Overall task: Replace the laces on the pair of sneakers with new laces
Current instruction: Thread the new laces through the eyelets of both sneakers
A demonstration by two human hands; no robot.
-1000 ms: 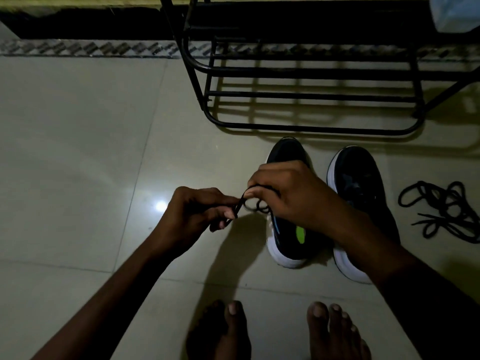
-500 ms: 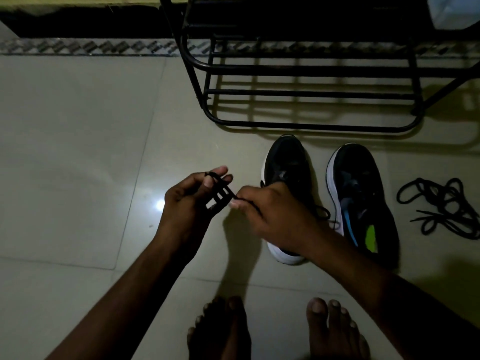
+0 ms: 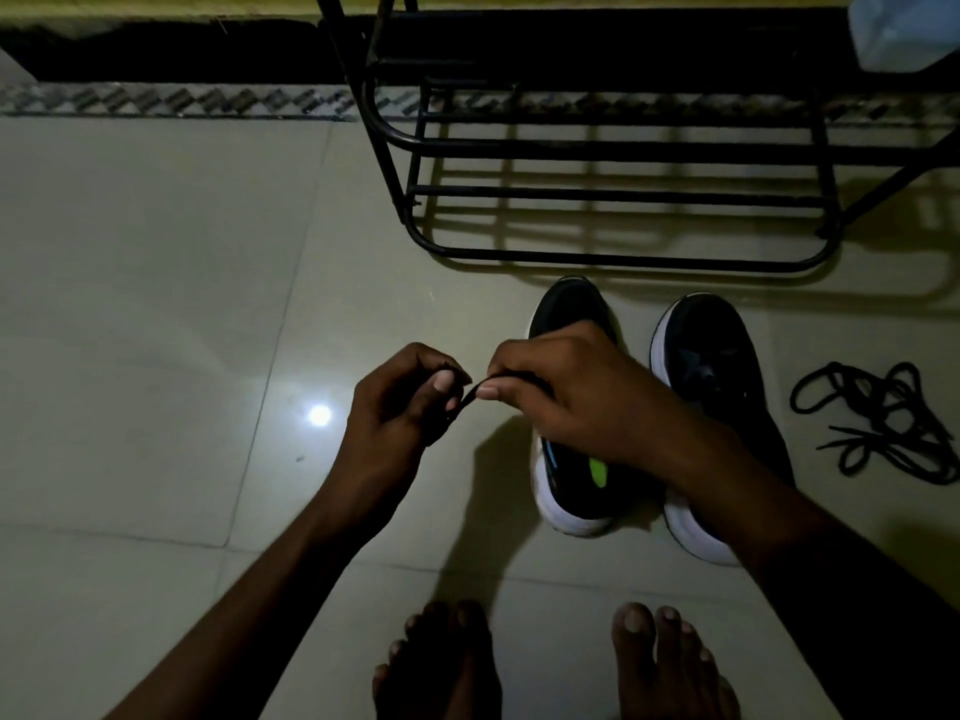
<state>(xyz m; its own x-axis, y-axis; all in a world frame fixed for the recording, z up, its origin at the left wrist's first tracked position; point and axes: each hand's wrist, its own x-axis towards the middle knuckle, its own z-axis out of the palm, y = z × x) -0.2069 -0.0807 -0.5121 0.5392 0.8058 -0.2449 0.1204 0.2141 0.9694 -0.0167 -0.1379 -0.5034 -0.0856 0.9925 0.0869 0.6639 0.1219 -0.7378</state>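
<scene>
both hands pinch thin black lace: left hand grasps bunch, right hand grips end, above left black white-soled sneaker on tiled floor. likely unwinding lace; next, feed tip into eyelet.

Dim room; glossy pale tile floor; black metal rack.

Sneakers before the rack, laces to the right

Two sneakers sit side by side near the shoe rack; loose laces lie right of them.

Head-worn view, steeply down, close
</scene>
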